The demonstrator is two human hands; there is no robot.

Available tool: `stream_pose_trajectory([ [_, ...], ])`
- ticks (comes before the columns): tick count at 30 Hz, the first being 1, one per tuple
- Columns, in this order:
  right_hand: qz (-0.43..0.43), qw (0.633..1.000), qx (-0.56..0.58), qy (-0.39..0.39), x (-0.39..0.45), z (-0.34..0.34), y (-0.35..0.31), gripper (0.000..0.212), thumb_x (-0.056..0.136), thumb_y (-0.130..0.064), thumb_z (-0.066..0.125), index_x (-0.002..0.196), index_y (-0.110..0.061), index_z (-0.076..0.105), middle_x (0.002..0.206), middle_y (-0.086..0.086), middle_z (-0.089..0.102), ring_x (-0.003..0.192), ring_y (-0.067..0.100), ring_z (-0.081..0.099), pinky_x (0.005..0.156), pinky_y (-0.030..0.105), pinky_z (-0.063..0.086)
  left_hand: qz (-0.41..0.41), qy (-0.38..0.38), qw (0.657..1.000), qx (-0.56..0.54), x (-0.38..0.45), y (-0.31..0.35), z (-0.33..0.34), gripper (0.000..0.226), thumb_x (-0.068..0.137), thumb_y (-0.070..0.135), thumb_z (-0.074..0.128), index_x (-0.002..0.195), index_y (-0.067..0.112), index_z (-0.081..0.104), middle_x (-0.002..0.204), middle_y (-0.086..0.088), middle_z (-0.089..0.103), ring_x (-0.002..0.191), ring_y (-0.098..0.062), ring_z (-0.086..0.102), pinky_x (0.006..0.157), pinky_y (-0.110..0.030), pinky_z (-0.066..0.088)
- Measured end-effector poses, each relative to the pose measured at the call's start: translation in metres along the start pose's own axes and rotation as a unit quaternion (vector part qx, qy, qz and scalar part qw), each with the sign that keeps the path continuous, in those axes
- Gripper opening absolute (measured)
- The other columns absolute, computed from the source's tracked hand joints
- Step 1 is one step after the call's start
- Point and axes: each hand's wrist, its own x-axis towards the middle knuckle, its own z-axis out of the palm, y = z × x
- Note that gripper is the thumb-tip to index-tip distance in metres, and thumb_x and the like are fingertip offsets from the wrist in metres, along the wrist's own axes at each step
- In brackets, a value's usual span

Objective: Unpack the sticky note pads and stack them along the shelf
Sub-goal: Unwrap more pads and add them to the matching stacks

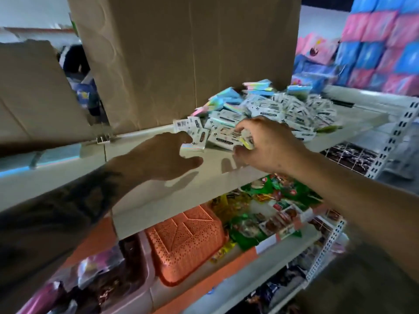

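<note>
A loose heap of wrapped sticky note pads (272,109), white labels over pastel edges, lies on the white shelf (181,189) to the right of a big cardboard box (186,60). My right hand (267,146) reaches into the near edge of the heap and pinches one pad (247,141) between thumb and fingers. My left hand (158,157) hovers over the shelf beside a small pad (198,141) at the heap's left end, its fingers spread and touching or almost touching that pad.
A second cardboard flap (34,91) stands at the left. Below the shelf lie an orange plastic basket (188,241), snack packets (267,214) and a pink tub (127,279). Pink and blue packs (381,46) are stacked at the far right, beside slotted shelf uprights (394,137).
</note>
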Motion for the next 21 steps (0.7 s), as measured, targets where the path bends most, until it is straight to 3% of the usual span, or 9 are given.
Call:
stream_pose_trajectory([
  [3, 0.042, 0.999, -0.020, 0.000, 0.016, 0.005, 0.010, 0.058, 0.090, -0.053, 0.064, 0.140, -0.028, 0.052, 0.127, 0.003, 0.061, 0.108, 0.023, 0.059, 0.091, 0.040, 0.050, 0.019, 0.014, 1.000, 0.006, 0.031, 0.001, 0.011, 0.070, 0.088, 0.058, 0.068, 0.148, 0.028, 0.045, 0.147, 0.001, 0.055, 0.126, -0.021, 0.057, 0.094, -0.026, 0.043],
  [6, 0.067, 0.996, -0.043, -0.038, 0.030, 0.011, 0.018, 0.051, 0.087, -0.061, 0.062, 0.127, -0.031, 0.056, 0.122, 0.000, 0.063, 0.106, 0.024, 0.060, 0.088, 0.043, 0.054, 0.076, 0.016, 0.997, 0.000, 0.051, 0.004, 0.014, 0.057, 0.092, 0.051, 0.067, 0.143, 0.032, 0.050, 0.129, 0.013, 0.060, 0.114, -0.016, 0.063, 0.088, -0.023, 0.050],
  [8, 0.072, 0.996, -0.031, -0.050, 0.036, 0.014, 0.024, 0.036, 0.084, -0.060, 0.064, 0.109, -0.034, 0.059, 0.112, -0.004, 0.062, 0.099, 0.022, 0.059, 0.083, 0.041, 0.054, 0.103, 0.021, 0.994, 0.011, 0.063, 0.001, 0.020, 0.050, 0.092, 0.053, 0.056, 0.138, 0.034, 0.055, 0.126, 0.008, 0.066, 0.105, -0.016, 0.068, 0.087, -0.035, 0.059],
  [10, 0.069, 0.997, -0.016, -0.042, 0.038, 0.016, 0.027, 0.028, 0.084, -0.057, 0.066, 0.099, -0.034, 0.059, 0.106, -0.007, 0.062, 0.095, 0.019, 0.058, 0.079, 0.039, 0.053, 0.072, 0.027, 0.997, 0.005, 0.068, -0.001, 0.023, 0.053, 0.083, 0.059, 0.050, 0.130, 0.035, 0.054, 0.119, 0.007, 0.065, 0.098, -0.019, 0.068, 0.083, -0.042, 0.061],
  [13, 0.061, 0.998, -0.002, -0.012, 0.039, 0.020, 0.028, 0.027, 0.086, -0.053, 0.066, 0.104, -0.034, 0.062, 0.109, -0.003, 0.058, 0.095, 0.021, 0.057, 0.079, 0.040, 0.054, 0.008, 0.037, 0.999, -0.001, 0.067, 0.001, 0.022, 0.047, 0.083, 0.055, 0.058, 0.124, 0.031, 0.055, 0.113, 0.006, 0.062, 0.095, -0.024, 0.066, 0.084, -0.044, 0.059],
  [15, 0.054, 0.998, 0.009, 0.011, 0.038, 0.020, 0.025, 0.030, 0.086, -0.050, 0.067, 0.110, -0.032, 0.064, 0.111, -0.001, 0.057, 0.095, 0.022, 0.058, 0.082, 0.042, 0.056, -0.021, 0.024, 0.999, -0.015, 0.063, 0.001, 0.020, 0.047, 0.085, 0.045, 0.065, 0.127, 0.027, 0.056, 0.116, 0.001, 0.064, 0.095, -0.026, 0.065, 0.084, -0.043, 0.058],
  [21, -0.029, 0.997, 0.035, 0.069, 0.038, 0.014, -0.008, 0.018, 0.084, -0.043, 0.067, 0.096, -0.029, 0.066, 0.104, -0.002, 0.057, 0.087, 0.021, 0.059, 0.072, 0.035, 0.052, -0.047, 0.035, 0.997, -0.040, 0.024, -0.011, -0.005, 0.059, 0.088, 0.034, 0.073, 0.140, 0.030, 0.047, 0.120, 0.000, 0.057, 0.094, -0.020, 0.054, 0.075, -0.031, 0.044],
])
